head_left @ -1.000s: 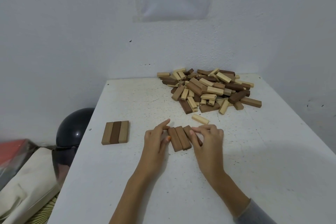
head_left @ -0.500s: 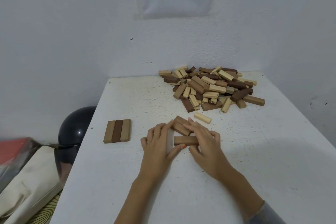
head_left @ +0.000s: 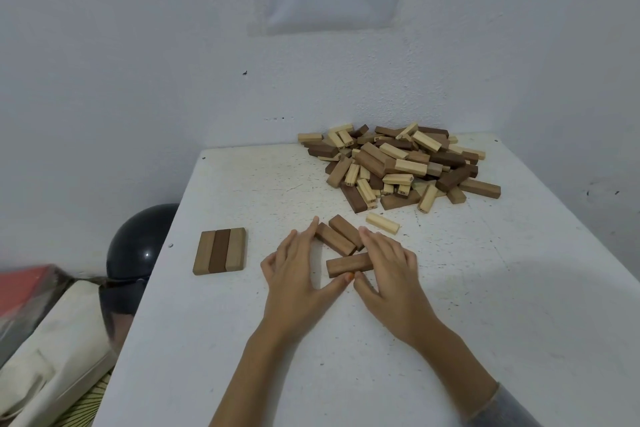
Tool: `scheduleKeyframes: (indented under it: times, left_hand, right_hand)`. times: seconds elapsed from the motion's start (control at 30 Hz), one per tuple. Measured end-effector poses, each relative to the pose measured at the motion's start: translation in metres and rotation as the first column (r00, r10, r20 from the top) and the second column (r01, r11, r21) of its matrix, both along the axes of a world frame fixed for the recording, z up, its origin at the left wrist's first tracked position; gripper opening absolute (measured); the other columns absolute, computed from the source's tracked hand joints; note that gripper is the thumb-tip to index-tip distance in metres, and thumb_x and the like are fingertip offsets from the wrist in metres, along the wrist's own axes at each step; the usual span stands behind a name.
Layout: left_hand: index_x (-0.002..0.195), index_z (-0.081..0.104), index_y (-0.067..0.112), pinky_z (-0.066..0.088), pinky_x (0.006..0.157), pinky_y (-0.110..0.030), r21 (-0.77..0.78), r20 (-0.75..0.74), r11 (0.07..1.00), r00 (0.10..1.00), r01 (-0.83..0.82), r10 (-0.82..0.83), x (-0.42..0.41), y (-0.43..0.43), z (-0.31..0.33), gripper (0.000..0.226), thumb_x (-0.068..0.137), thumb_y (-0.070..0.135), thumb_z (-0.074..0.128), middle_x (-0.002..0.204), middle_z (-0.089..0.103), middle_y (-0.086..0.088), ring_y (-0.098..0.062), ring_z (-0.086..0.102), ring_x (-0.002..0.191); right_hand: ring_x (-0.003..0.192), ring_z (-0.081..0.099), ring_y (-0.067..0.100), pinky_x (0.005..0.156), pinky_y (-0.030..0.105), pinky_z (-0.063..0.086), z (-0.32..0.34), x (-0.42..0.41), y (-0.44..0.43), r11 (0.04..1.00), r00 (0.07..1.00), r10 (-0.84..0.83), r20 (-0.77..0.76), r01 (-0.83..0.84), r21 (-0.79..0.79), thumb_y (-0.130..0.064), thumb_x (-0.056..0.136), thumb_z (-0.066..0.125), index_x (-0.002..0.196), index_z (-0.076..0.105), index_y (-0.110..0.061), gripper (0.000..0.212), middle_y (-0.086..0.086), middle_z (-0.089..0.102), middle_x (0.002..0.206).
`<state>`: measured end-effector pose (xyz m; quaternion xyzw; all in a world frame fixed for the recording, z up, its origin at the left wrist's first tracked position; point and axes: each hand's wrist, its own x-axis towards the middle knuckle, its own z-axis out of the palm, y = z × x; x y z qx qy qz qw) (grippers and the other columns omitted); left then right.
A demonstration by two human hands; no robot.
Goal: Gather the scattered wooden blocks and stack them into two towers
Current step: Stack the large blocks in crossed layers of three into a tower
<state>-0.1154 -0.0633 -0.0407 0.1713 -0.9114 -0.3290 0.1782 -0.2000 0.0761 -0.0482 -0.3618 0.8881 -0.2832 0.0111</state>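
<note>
Three brown blocks lie between my hands on the white table (head_left: 450, 305). Two of them (head_left: 341, 236) sit side by side at a slant; the third brown block (head_left: 348, 264) lies crosswise in front of them. My left hand (head_left: 298, 274) rests flat, its fingertips touching the left end of the slanted pair, its thumb near the crosswise block. My right hand (head_left: 388, 270) covers the right ends of the blocks with spread fingers. A flat row of three blocks (head_left: 220, 251) lies further left. A big pile of mixed light and dark blocks (head_left: 398, 165) sits at the back.
One light block (head_left: 382, 223) lies alone between the pile and my right hand. A dark round helmet (head_left: 143, 241) and a cream bag (head_left: 52, 340) sit off the table's left edge. The wall stands right behind the table.
The three brown blocks lay neatly side by side a second ago; now one is turned crosswise in front of the other two. My hands have flattened and spread around them.
</note>
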Motion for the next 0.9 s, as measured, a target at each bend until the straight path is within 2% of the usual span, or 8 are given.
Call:
scheduleKeyframes:
  times: [0.1, 0.23, 0.47, 0.53, 0.63, 0.73, 0.8, 0.9]
  left_hand:
    - [0.145, 0.023, 0.046, 0.002, 0.099, -0.006, 0.042, -0.056, 0.998, 0.997, -0.052, 0.054, 0.001, 0.001, 0.0, 0.086, 0.076, 0.051, 0.074, 0.132, 0.041, 0.026, 0.004, 0.026, 0.128]
    - [0.14, 0.034, 0.045, 0.006, 0.093, -0.001, 0.115, -0.093, 0.991, 0.992, -0.074, 0.085, 0.002, 0.0, -0.001, 0.08, 0.074, 0.043, 0.079, 0.12, 0.051, 0.022, 0.005, 0.031, 0.12]
    - [0.135, 0.037, 0.048, 0.007, 0.089, 0.001, 0.148, -0.083, 0.986, 0.993, -0.071, 0.084, 0.002, 0.0, 0.002, 0.076, 0.073, 0.039, 0.08, 0.118, 0.054, 0.02, -0.008, 0.037, 0.121]
    - [0.142, 0.033, 0.043, 0.009, 0.095, -0.009, 0.054, -0.065, 0.994, 0.993, -0.091, 0.095, 0.003, 0.0, 0.0, 0.081, 0.072, 0.055, 0.074, 0.13, 0.047, 0.018, -0.005, 0.032, 0.127]
    - [0.154, 0.008, 0.028, -0.001, 0.109, -0.027, -0.132, 0.089, 0.988, 0.992, -0.073, 0.086, 0.003, 0.003, -0.001, 0.105, 0.07, 0.086, 0.03, 0.161, 0.009, 0.007, -0.007, 0.0, 0.147]
    - [0.154, -0.009, 0.021, -0.018, 0.111, -0.03, -0.225, 0.218, 0.974, 0.973, -0.019, 0.069, -0.001, 0.004, -0.004, 0.104, 0.071, 0.082, 0.007, 0.161, -0.017, 0.005, -0.008, -0.026, 0.144]
    - [0.155, -0.008, 0.023, -0.02, 0.112, -0.032, -0.217, 0.232, 0.976, 0.971, -0.002, 0.054, -0.003, 0.004, -0.004, 0.096, 0.076, 0.075, 0.007, 0.161, -0.018, 0.009, -0.007, -0.031, 0.142]
    - [0.154, -0.008, 0.028, -0.021, 0.111, -0.031, -0.216, 0.241, 0.976, 0.97, 0.036, 0.017, -0.002, 0.003, -0.006, 0.087, 0.079, 0.07, 0.006, 0.159, -0.018, 0.016, -0.004, -0.034, 0.14]
  right_hand:
    - [0.138, 0.018, 0.0, 0.102, 0.013, 0.0, 0.003, -0.001, 0.002, 0.998, 0.999, -0.007, 0.043, 0.01, -0.056, -0.055, 0.079, 0.03, 0.151, 0.021, -0.024, 0.079, -0.02, 0.027, 0.147]
    - [0.122, 0.018, -0.008, 0.097, 0.017, 0.006, 0.01, -0.008, 0.0, 0.995, 0.992, -0.009, 0.126, 0.02, -0.093, -0.045, 0.076, 0.056, 0.149, 0.021, -0.034, 0.082, -0.029, 0.024, 0.13]
    - [0.122, 0.019, -0.005, 0.1, 0.02, 0.009, 0.018, -0.028, 0.001, 0.985, 0.975, 0.167, 0.144, -0.159, -0.066, -0.044, 0.069, 0.055, 0.139, 0.037, -0.042, 0.073, -0.034, 0.032, 0.127]
    - [0.126, 0.016, -0.007, 0.099, 0.012, 0.002, 0.018, -0.032, 0.001, 0.978, 0.967, 0.208, 0.147, -0.203, -0.046, -0.042, 0.072, 0.053, 0.14, 0.035, -0.044, 0.07, -0.033, 0.03, 0.136]
    - [0.136, 0.013, -0.003, 0.105, 0.017, 0.002, 0.013, -0.031, 0.002, 0.982, 0.975, 0.188, 0.116, -0.188, -0.013, -0.044, 0.079, 0.048, 0.146, 0.03, -0.038, 0.069, -0.025, 0.023, 0.149]
    - [0.142, 0.006, 0.002, 0.113, 0.023, 0.001, 0.008, -0.022, 0.006, 0.994, 0.996, 0.089, 0.023, -0.09, 0.065, -0.059, 0.08, 0.026, 0.152, 0.019, -0.027, 0.079, -0.013, 0.015, 0.157]
    - [0.144, -0.001, 0.005, 0.108, 0.018, -0.007, 0.005, -0.016, 0.009, 0.986, 0.998, 0.028, -0.061, -0.017, 0.165, -0.064, 0.077, 0.008, 0.154, 0.012, -0.02, 0.089, -0.008, 0.006, 0.161]
    - [0.147, -0.011, 0.011, 0.113, 0.026, -0.01, -0.001, -0.012, 0.008, 0.971, 0.994, 0.003, -0.114, 0.024, 0.24, -0.065, 0.08, -0.002, 0.155, 0.003, -0.016, 0.089, -0.002, -0.005, 0.162]
